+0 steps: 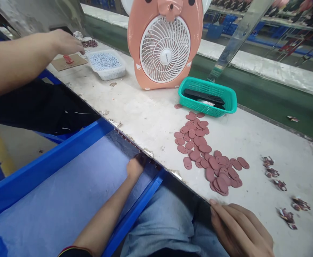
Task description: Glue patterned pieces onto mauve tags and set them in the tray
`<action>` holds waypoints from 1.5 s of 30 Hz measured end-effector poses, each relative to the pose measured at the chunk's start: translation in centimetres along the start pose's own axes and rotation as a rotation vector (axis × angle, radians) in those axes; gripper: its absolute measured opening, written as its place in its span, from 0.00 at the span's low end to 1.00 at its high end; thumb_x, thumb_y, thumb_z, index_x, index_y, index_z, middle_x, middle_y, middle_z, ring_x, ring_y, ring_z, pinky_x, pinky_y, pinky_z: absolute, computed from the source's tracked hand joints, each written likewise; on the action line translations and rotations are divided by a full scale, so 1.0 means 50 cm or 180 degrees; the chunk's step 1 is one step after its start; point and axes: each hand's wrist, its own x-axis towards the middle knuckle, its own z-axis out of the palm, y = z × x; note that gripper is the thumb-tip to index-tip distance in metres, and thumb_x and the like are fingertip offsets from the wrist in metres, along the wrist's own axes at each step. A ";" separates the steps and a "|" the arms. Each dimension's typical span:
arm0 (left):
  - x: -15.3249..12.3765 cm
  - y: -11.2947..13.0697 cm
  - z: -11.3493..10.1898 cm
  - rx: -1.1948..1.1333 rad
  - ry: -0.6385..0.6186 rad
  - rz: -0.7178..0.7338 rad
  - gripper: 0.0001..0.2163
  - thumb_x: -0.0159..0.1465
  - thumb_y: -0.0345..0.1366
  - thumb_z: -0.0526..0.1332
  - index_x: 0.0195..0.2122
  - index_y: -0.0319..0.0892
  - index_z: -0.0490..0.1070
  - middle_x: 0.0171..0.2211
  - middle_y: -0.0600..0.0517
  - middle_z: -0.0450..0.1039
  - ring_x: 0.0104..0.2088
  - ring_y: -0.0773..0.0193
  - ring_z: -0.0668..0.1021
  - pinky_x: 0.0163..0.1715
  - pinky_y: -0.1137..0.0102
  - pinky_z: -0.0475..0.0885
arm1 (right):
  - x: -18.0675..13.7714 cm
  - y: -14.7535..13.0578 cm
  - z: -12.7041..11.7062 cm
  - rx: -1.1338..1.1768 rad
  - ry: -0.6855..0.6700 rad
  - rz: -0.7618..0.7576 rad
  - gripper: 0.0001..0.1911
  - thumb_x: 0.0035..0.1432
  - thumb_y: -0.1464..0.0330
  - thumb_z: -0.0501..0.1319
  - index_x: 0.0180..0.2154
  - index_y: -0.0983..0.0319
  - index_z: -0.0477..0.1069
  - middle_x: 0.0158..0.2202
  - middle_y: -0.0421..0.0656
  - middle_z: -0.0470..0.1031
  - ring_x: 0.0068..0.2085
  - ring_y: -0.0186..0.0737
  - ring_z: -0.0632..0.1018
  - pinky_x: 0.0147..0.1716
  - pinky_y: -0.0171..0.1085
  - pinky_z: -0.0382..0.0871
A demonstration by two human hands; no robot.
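Observation:
My left hand (135, 168) reaches up from inside a blue tray to the white table's front edge (148, 153). Its fingers curl among small dark pieces along that edge, and what they hold is unclear. My right hand (239, 230) rests open on the table's edge, holding nothing. Just beyond it lies a loose heap of flat pink oval pieces (207, 151) with small holes. Further right are several crumpled dark-and-white scraps (287, 216).
A co-worker's arm (38, 53) reaches over a white tray of speckled granules (105, 61). Behind the pink pieces are a teal basket (207, 96) holding a black object and a pink-and-white fan (164, 46). The blue tray's rim (65, 153) runs below the table edge.

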 end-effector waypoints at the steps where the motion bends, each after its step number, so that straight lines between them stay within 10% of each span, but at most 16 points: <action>1: 0.000 -0.001 0.000 -0.0014 0.0013 0.0003 0.13 0.67 0.42 0.61 0.50 0.42 0.73 0.47 0.47 0.75 0.44 0.56 0.79 0.43 0.57 0.76 | -0.001 0.000 0.000 0.0005 -0.0005 -0.0009 0.12 0.52 0.82 0.70 0.40 0.70 0.76 0.31 0.45 0.80 0.32 0.37 0.77 0.38 0.39 0.73; 45: 0.118 -0.064 -0.063 -0.0371 0.0826 -0.0428 0.17 0.68 0.42 0.61 0.56 0.42 0.69 0.50 0.45 0.74 0.44 0.55 0.79 0.43 0.55 0.77 | -0.005 0.002 -0.004 -0.0012 -0.0160 -0.0043 0.13 0.52 0.81 0.71 0.40 0.70 0.75 0.30 0.46 0.81 0.32 0.37 0.75 0.38 0.40 0.72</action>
